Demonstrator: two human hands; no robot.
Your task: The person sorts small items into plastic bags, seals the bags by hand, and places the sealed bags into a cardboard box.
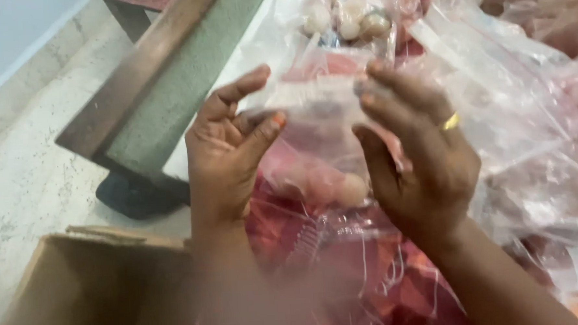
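Blur hides the contents of the clear plastic bag [316, 109], though pale round pieces show through. The left hand [227, 152] and right hand [418, 150] pinch its upper edge, raised above heaped clear bags [527, 106]; an open cardboard box [86, 288], cut off, sits on the floor.

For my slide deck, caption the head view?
Left hand and right hand hold a clear plastic bag above a cardboard box.
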